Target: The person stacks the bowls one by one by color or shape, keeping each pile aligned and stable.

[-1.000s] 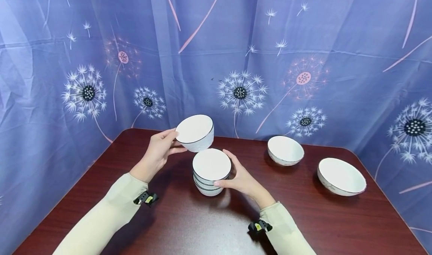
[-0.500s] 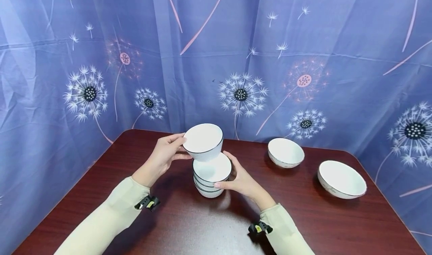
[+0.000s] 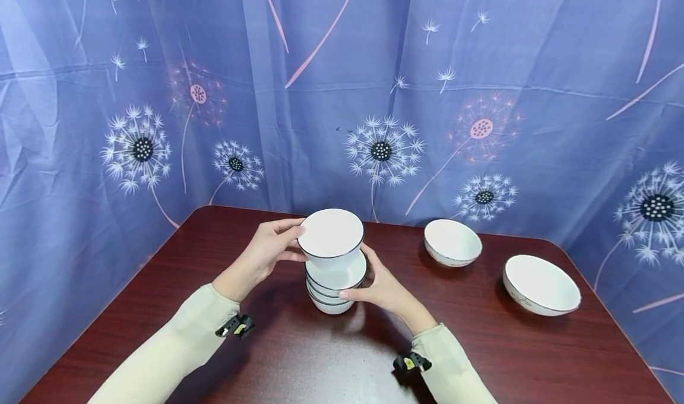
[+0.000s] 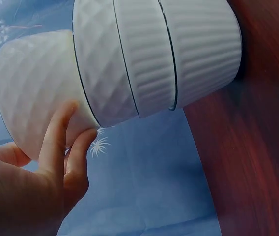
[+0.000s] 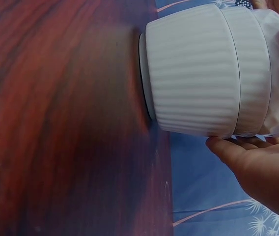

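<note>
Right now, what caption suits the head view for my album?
Left hand holds a white bowl over the stack the right hand grips.

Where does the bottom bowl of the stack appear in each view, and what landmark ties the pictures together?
Head: the bottom bowl is low, near the middle across, mostly hidden by the bowls above.
Left wrist: it is at upper right, turned sideways, base toward the right.
Right wrist: it is right of centre, mostly in the upper half, base toward the left.
Shared landmark: the dark red table, at its base.
</note>
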A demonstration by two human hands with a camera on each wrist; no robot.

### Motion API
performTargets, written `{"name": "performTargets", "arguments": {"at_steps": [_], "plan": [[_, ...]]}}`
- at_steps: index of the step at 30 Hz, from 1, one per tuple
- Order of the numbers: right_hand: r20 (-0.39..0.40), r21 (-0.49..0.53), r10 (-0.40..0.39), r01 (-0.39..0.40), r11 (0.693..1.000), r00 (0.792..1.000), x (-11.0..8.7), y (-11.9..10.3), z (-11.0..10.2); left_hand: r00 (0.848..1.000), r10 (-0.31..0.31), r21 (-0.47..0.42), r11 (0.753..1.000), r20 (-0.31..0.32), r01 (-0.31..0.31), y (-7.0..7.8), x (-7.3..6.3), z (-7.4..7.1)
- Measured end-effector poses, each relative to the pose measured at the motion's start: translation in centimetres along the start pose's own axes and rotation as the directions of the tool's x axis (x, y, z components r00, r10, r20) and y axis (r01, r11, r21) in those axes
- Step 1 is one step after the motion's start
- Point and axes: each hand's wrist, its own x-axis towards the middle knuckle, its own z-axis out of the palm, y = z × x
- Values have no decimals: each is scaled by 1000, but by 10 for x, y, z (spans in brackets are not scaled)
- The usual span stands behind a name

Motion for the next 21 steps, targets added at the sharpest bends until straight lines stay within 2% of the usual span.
{"name": "performTargets", "arguments": {"at_steps": [11, 21], "plan": [[20, 29, -4, 3, 1000, 1000, 0, 1, 0, 999, -22, 27, 999, 49, 20, -5, 0, 4], [20, 31, -45, 44, 999, 999, 2, 2, -2, 997, -3, 76, 997, 76, -3, -7, 0, 9]]}}
